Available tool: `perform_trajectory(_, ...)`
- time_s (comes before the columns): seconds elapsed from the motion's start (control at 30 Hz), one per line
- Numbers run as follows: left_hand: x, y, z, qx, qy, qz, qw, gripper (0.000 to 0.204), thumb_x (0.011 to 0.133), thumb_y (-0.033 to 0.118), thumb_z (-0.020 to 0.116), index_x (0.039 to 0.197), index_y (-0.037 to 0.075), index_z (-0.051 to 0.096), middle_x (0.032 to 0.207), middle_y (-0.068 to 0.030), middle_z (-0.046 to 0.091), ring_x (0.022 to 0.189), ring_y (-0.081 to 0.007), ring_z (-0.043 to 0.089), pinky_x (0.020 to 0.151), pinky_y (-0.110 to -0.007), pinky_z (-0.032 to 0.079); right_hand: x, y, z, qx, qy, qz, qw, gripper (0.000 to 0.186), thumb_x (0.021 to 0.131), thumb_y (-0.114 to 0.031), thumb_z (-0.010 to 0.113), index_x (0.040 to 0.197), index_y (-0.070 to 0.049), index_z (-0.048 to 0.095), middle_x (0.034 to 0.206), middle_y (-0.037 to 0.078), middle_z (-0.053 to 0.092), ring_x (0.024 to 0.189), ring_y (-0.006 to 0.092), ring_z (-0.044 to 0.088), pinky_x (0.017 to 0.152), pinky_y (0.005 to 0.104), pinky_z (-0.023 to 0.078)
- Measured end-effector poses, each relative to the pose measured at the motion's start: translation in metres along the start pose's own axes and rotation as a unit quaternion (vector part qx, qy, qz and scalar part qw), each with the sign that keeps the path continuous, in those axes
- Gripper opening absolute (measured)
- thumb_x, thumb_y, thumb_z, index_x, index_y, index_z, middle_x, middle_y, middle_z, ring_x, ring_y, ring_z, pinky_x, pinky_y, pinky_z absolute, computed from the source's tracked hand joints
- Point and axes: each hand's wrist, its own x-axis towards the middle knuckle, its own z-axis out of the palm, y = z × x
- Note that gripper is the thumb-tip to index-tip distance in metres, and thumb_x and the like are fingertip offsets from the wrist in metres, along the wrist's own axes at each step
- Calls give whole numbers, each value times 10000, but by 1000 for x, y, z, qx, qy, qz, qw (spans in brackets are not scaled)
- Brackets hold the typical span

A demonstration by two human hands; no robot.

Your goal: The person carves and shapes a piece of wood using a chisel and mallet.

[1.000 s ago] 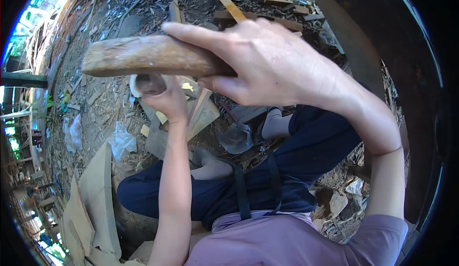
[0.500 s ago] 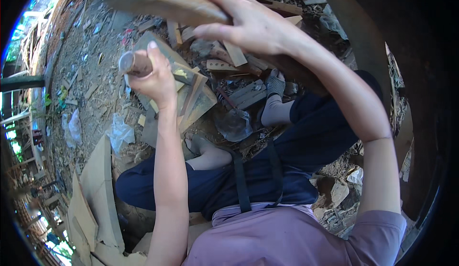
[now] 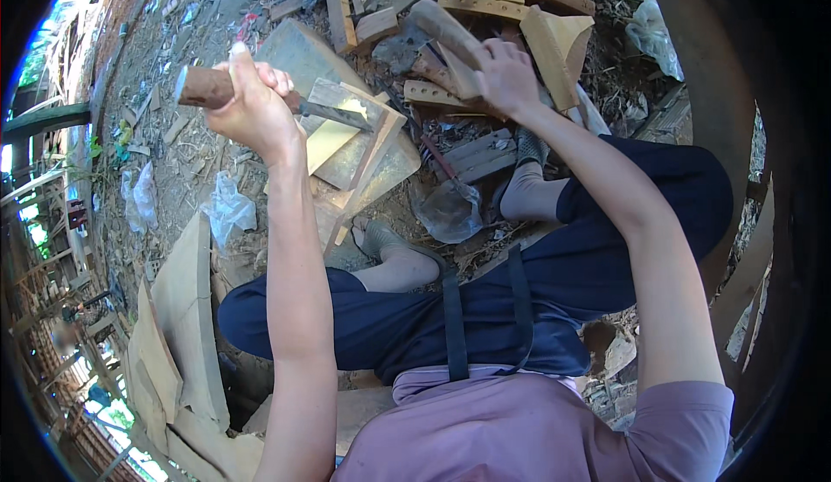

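My left hand [image 3: 260,109] is closed around the thick, round wooden handle of a chisel [image 3: 203,88]. Its dark metal blade points right, the end lying at a narrow wooden strip [image 3: 374,160] with a lighter face. Strip and pale wood piece [image 3: 333,142] rest on a broad, worn wooden block [image 3: 299,53]. Farther right, my right hand [image 3: 509,77] grips a wooden club [image 3: 446,32], held apart from the chisel and above scattered wood. Fingers of the right hand partly cover the club's near end.
Wooden bars with holes [image 3: 480,4], offcuts and a carved wood piece [image 3: 558,53] lie beyond the block. A clear plastic bag [image 3: 450,211] sits between my feet. Curved boards [image 3: 186,326] lean at the left, near another plastic bag [image 3: 229,207]. A dark post stands at the right.
My right hand has swung the wooden club from over the chisel to the right, away from it. My left hand keeps its hold on the chisel, whose blade now shows more. The view has shifted slightly.
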Motion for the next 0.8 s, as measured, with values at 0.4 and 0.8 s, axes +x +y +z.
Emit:
perform_trajectory(0.4,45,-22,-19,-5,62,-107,992,263,920,115,628,752,82,428,586,-13,452,468,-117,420,474,-306,378,-63,-214,-21,101,-89,-275,952,615,819,-122,569,1406,14,445,1524,157,359,933,192,587,627,297,545)
perform_trajectory(0.8,29,16,-34,-68,14,-48,996,268,940,134,589,722,94,438,547,-22,462,421,-110,426,443,-304,382,-67,-218,-7,59,-88,-213,971,596,875,-94,496,1466,-88,420,1605,84,265,553,164,674,478,301,523)
